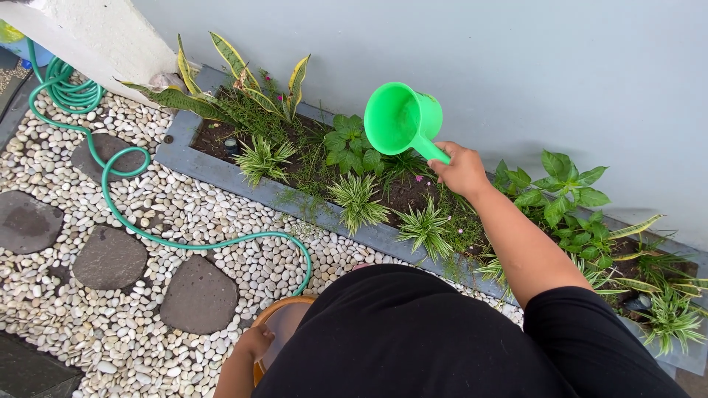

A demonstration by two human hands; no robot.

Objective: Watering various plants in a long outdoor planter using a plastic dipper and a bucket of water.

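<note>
My right hand (462,170) grips the handle of a bright green plastic dipper (402,118), held out over the grey planter bed (221,174). The dipper is tipped on its side with its mouth facing left and up, above the leafy plants (349,141) in the dark soil. My left hand (254,342) is low at the bottom edge, closed on the rim of an orange bucket (280,304) that my black shirt mostly hides.
A green hose (125,221) snakes across white pebbles (184,214) with dark stepping stones (110,258) on the left. Striped snake plants (236,66) stand at the bed's far end. A pale grey wall (516,66) backs the bed.
</note>
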